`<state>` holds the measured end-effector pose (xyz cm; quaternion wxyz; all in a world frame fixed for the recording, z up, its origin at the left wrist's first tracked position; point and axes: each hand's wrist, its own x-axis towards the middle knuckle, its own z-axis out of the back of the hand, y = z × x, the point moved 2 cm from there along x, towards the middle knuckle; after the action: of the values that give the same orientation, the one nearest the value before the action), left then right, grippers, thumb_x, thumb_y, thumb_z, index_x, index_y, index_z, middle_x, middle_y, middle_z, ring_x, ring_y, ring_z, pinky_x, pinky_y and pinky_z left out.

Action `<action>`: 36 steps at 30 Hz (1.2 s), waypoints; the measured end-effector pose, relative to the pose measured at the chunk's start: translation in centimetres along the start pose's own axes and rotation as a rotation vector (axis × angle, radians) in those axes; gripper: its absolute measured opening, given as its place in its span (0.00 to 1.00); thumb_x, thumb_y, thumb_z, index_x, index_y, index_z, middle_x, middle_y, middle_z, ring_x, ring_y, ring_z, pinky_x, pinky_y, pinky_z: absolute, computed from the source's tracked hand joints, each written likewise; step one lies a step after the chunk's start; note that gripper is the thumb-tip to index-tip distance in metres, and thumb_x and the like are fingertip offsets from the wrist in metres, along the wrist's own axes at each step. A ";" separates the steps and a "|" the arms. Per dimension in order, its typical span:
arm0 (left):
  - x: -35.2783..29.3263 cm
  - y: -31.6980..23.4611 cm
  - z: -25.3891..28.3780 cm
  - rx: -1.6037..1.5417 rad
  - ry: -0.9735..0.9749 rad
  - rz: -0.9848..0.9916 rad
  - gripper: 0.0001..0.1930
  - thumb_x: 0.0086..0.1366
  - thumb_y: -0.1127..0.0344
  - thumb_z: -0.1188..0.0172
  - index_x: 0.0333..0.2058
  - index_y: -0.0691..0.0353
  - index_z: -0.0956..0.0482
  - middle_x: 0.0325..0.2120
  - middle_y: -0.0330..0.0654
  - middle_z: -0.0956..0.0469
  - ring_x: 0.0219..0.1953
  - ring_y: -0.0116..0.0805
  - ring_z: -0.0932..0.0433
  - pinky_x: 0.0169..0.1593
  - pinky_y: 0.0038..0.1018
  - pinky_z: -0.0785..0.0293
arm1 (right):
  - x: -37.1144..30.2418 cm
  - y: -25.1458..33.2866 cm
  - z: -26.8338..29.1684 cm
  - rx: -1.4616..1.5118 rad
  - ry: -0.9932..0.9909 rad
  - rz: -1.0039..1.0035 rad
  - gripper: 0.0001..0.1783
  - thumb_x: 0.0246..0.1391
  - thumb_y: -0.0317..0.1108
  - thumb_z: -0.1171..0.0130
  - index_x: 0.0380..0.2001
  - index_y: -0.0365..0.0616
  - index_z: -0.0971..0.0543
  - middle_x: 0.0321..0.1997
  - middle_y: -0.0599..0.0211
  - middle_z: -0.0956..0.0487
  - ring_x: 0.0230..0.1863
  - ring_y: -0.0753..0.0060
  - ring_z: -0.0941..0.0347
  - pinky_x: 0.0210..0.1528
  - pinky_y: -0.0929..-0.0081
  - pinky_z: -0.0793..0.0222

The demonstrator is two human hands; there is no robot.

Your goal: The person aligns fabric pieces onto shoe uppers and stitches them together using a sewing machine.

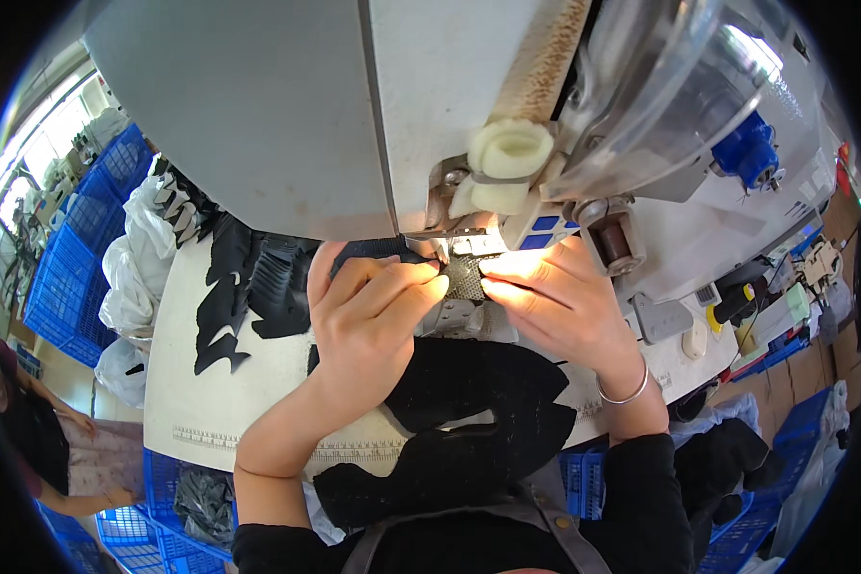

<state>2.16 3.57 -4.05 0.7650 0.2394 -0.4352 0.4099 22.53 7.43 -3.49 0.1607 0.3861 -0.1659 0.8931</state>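
Observation:
Under the lit needle area of a sewing machine (249, 115) lies a piece of dark mesh fabric (465, 277). My left hand (373, 320) is closed at its left edge, thumb and fingertips pressed together close to the presser foot (442, 247). From the other side, my right hand (564, 301) pinches the fabric's right edge, with a bangle on the wrist. Part of the fabric is hidden by my fingers. A large curved black cut piece (469, 383) hangs over the table's front edge below my hands. A brown thread spool (614, 244) sits on the machine, right of the needle.
Several black cut pieces (225, 287) lie on the white table (187, 397) at left, beside white plastic bags (134, 258). Blue crates (72, 273) stand further left. Another person's arm (53, 402) shows at far left. A black spool (734, 304) stands at right.

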 end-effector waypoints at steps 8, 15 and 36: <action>0.5 2.3 -1.2 -0.168 -0.090 0.034 0.07 0.44 0.77 0.37 0.20 0.54 0.19 0.25 0.27 0.19 0.32 0.29 0.23 0.47 0.29 0.38 | 0.7 1.9 -0.7 -0.079 -0.074 0.057 0.13 0.36 0.28 0.33 0.31 0.44 0.18 0.35 0.73 0.22 0.33 0.75 0.27 0.34 0.73 0.34; -0.2 3.6 -2.1 -0.241 -0.063 0.063 0.09 0.46 0.79 0.36 0.23 0.55 0.16 0.28 0.32 0.17 0.34 0.29 0.21 0.48 0.27 0.37 | 0.7 3.0 -1.3 -0.153 -0.072 0.005 0.14 0.34 0.27 0.35 0.31 0.43 0.18 0.36 0.71 0.22 0.34 0.72 0.26 0.38 0.72 0.32; -0.9 0.4 -0.2 0.199 0.022 -0.122 0.11 0.48 0.73 0.38 0.33 0.57 0.18 0.33 0.30 0.22 0.33 0.25 0.27 0.59 0.39 0.48 | -0.4 -3.1 -1.1 0.179 -0.298 -0.713 0.07 0.54 0.28 0.48 0.30 0.33 0.25 0.26 0.58 0.24 0.15 0.73 0.31 0.21 0.76 0.37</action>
<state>1.65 3.55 -4.87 0.7656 0.3357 -0.3684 0.4067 23.41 10.63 -3.94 0.4005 0.5572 0.0353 0.7265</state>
